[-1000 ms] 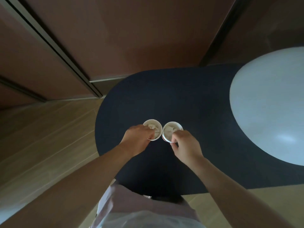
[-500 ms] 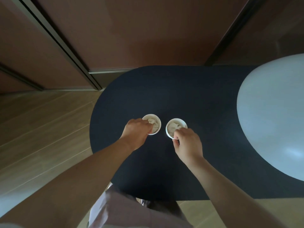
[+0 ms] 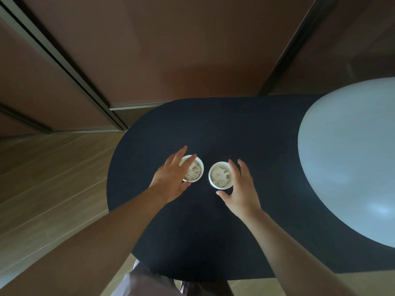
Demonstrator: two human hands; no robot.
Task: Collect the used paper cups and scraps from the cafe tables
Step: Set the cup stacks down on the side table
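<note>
- L hand [image 3: 171,180]: open, fingers straight and spread a little, pointing far-right. Fingers lie across the left part of the left cup [image 3: 202,167], covering that side of the rim; thumb tip sits at the cup's near edge. Can't tell whether it actually touches the cup.
- R hand [image 3: 240,191]: open too, fingers straight, running along the right side of the right cup [image 3: 210,177]. Thumb is stretched left, just near of the cup's near rim. Contact not clear here either.
- Left cup: small white paper cup, upright, stuffed w/ crumpled pale paper [image 3: 194,172].
- Right cup: same kind, upright, also holds a pale paper wad [image 3: 220,175]. The whole mouth is in view.
- The 2 cups stand side by side w/ a narrow gap, not touching, approx. mid-depth on the dark desk [image 3: 235,129] and toward its left end.
- Dark desk: navy/black top w/ a rounded left end; it runs off to the right.
- Pale round desk [image 3: 352,167]: white-blue top, overlaps the dark desk's right part in view, well apart from the cups. Has a soft light patch near its near edge.
- Both forearms are bare and come in from the near edge, L from near-left, R from near-right.
- Light garment [image 3: 147,283] shows at the near edge, just under the dark desk's near rim.
- Wood-plank floor [image 3: 53,178] lies left of the dark desk.
- Brown wall panels [image 3: 181,50] stand on the far side, w/ a dark metal strip [image 3: 64,67] running diagonally at far-left.
</note>
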